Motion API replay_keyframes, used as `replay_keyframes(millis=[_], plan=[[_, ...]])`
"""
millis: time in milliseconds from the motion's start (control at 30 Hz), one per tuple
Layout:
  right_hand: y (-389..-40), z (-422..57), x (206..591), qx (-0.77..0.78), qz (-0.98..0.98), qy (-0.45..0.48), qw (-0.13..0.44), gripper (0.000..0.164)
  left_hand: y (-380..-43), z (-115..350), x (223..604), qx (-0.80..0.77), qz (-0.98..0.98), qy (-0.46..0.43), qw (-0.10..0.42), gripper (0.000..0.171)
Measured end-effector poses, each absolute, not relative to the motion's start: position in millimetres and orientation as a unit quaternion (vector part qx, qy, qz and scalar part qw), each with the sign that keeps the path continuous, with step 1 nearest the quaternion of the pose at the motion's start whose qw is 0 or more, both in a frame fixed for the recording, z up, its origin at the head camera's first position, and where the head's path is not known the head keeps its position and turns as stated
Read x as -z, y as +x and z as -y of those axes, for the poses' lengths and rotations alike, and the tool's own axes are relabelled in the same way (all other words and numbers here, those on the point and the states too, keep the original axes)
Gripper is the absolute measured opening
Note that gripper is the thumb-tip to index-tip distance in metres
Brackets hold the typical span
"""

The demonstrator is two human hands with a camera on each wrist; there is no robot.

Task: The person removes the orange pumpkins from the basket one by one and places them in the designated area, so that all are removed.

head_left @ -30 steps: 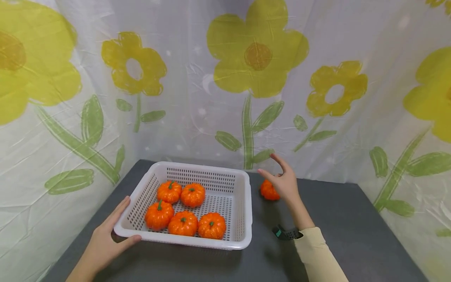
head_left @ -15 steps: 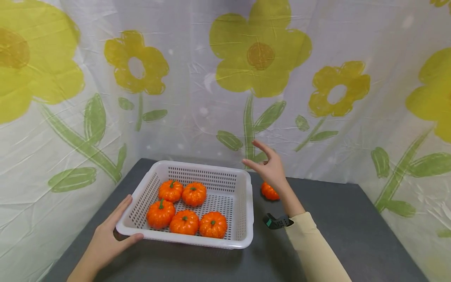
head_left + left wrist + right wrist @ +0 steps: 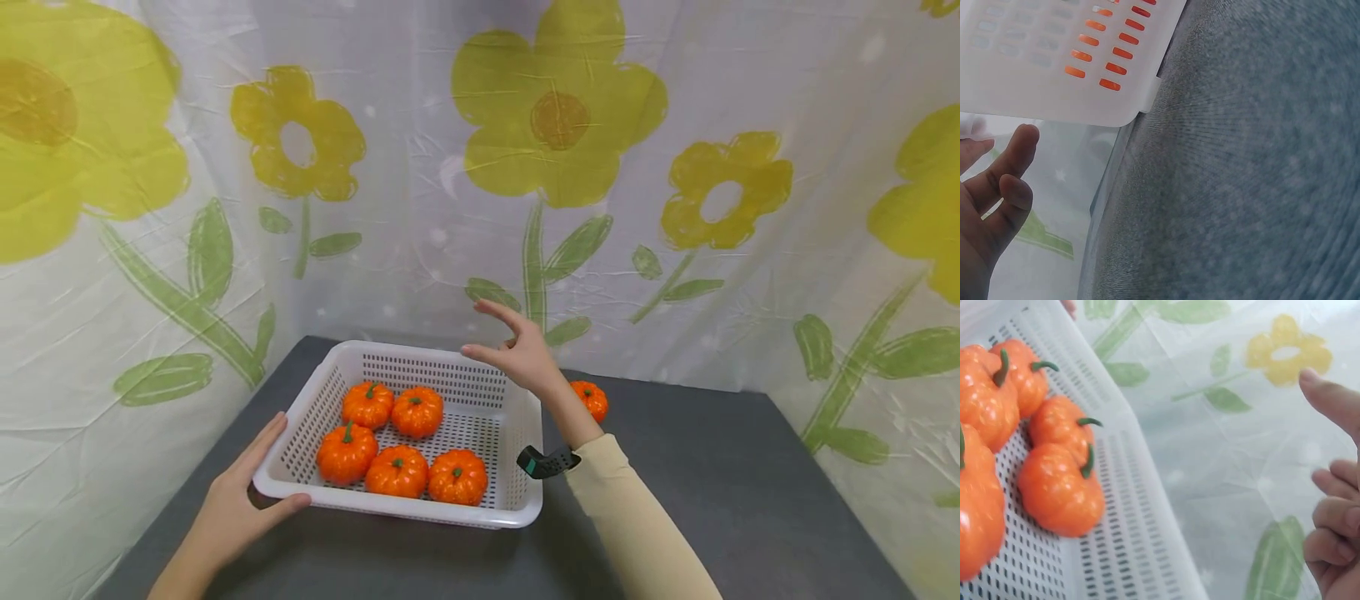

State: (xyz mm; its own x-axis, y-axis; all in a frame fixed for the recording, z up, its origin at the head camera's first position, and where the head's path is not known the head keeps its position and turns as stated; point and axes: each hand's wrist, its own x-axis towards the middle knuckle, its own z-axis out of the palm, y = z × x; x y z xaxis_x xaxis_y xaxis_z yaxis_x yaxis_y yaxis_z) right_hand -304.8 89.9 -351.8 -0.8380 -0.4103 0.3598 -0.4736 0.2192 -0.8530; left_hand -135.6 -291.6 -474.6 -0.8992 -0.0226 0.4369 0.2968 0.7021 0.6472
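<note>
The spread, empty right hand [image 3: 522, 357] is hovering rightward of five pumpkins [image 3: 397, 473] (left hand [image 3: 231, 506], relaxed, is flanking the basket [image 3: 420, 512]).

Glossy pumpkins [image 3: 397, 473], smooth plastic basket [image 3: 390, 509]
The pumpkins look plastic; the worktop [image 3: 712, 467] is matt and finely textured, the backdrop [image 3: 408, 275] creased and faintly shiny, the sleeve [image 3: 630, 508] matt cloth.

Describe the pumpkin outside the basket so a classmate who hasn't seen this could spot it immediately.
On the dark table stands a white basket holding five orange pumpkins. Look right of it, in the head view, just beyond the person's right forearm. There, partly hidden, sits the only pumpkin outside the basket.
</note>
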Motion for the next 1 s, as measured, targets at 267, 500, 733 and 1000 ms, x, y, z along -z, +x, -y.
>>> replay_keyframes(millis=[267,500,733,1000], plan=[[-311.5,-66.2,370.2,-0.48,0.778,0.388,-0.119,0.066,-135.7,292.2,474.7,0.379,0.898,-0.075,0.211,0.111],[-319.3,-65.6,387.6,-0.395,0.76,0.437,-0.272,0.066,-133.4,291.1,472.1,0.376,0.898,-0.076,0.214,0.11],[-324.3,-67.5,398.7,-0.341,0.731,0.434,-0.401,0.066,-133.6,290.5,471.7,0.378,0.901,-0.068,0.204,0.109],[-330.0,-68.4,406.6,-0.287,0.711,0.421,-0.485,0.073,-135.3,290.7,472.3,0.371,0.904,-0.067,0.202,0.11]])
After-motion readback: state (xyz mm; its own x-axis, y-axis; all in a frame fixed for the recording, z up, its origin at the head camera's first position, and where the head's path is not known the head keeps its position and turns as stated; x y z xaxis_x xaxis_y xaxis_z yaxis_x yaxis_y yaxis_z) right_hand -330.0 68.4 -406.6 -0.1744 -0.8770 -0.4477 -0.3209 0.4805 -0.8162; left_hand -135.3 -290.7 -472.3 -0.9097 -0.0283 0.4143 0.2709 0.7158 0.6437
